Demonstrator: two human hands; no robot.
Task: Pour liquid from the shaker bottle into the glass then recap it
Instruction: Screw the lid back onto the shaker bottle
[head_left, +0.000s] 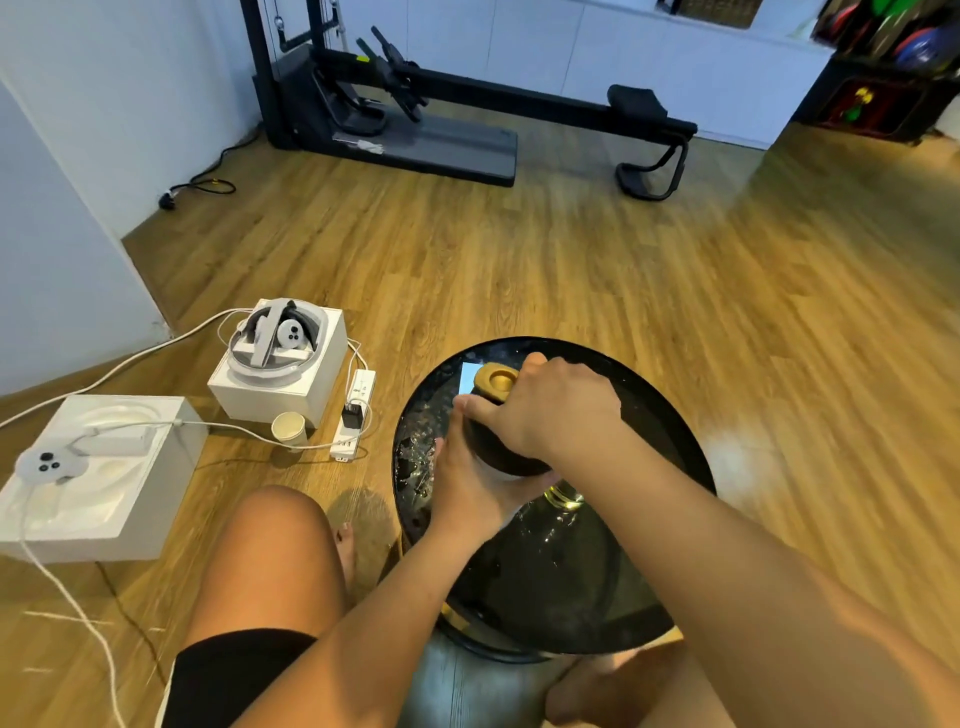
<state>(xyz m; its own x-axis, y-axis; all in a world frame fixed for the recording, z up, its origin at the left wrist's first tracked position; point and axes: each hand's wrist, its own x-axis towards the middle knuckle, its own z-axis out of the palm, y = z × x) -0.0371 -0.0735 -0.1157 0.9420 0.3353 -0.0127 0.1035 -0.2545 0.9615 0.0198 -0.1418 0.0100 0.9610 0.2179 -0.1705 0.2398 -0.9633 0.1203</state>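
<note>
The shaker bottle with a dark domed lid and a tan round flip cap stands upright near the middle of the round black glass table. The left hand wraps around its pale body from the side. The right hand curls over the lid from above, fingers clamped on its rim.

Just beside the bottle, on the near side, a clear drinking glass shows a yellowish tint and is partly hidden under the right forearm. It seems already filled, so this looks like the lid being twisted tight.

The main risk is that forearm: a wide twist could knock the glass over and spill it across the slick top. A cross-threaded lid could leak later.

On the wooden floor to the left sit a paper cup and a white power strip, where spilled liquid running off the edge would be a hazard.
</note>
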